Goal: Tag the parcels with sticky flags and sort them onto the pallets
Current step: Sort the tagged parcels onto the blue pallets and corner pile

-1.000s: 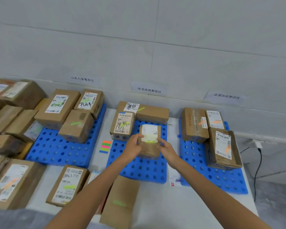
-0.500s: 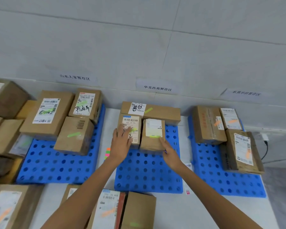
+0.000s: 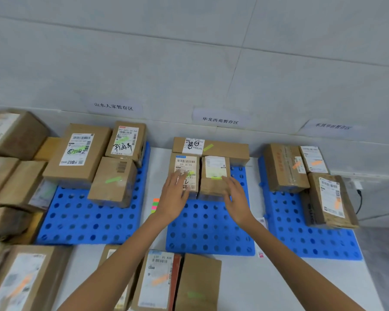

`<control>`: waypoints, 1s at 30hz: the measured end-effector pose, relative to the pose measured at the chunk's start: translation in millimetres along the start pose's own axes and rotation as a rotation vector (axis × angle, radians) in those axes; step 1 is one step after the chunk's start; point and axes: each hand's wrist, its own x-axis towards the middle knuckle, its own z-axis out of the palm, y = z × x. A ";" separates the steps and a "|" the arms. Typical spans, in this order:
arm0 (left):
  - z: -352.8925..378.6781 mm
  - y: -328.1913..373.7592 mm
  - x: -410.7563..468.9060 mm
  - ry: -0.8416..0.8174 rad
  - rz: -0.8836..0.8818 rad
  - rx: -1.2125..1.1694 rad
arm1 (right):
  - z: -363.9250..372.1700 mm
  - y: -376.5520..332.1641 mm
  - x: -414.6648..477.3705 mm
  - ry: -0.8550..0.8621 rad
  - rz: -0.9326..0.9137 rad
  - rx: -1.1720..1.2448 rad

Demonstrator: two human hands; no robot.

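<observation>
A small brown parcel (image 3: 214, 176) with a white label and a green flag stands on the middle blue pallet (image 3: 209, 230), beside a labelled parcel (image 3: 184, 169) and in front of a long box (image 3: 225, 147). My left hand (image 3: 174, 198) hovers with relaxed fingers over the labelled parcel's near end. My right hand (image 3: 236, 199) is open just right of the small parcel, fingertips near its corner. Neither hand holds anything. A pad of coloured sticky flags (image 3: 155, 204) lies between the left and middle pallets, partly behind my left wrist.
The left pallet (image 3: 85, 221) carries three green-flagged boxes; the right pallet (image 3: 305, 239) carries three orange-flagged ones. Loose parcels (image 3: 14, 176) pile at the far left, and several more (image 3: 160, 279) lie at the table's near edge. Paper signs (image 3: 219, 120) hang on the wall.
The small parcel was carried to the middle pallet and set down beside the labelled one. Both hands have let go and drawn back a little.
</observation>
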 end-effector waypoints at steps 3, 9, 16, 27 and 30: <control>-6.8 13.5 -47.1 0.021 0.047 -0.085 | 0.8 -7.3 -35.4 0.060 -0.068 0.087; 33.9 17.0 -182.4 -0.116 -0.021 -0.149 | 37.1 29.4 -143.4 0.034 -0.052 0.129; 79.0 4.7 -271.0 -0.287 -0.053 0.040 | 77.5 55.3 -245.4 -0.500 0.227 0.191; 64.7 61.2 -260.5 0.007 -0.186 -0.356 | 55.3 34.6 -277.8 -0.291 0.298 0.540; 46.1 77.5 -258.5 0.092 -0.118 -0.373 | 30.4 22.3 -272.7 -0.179 0.211 0.601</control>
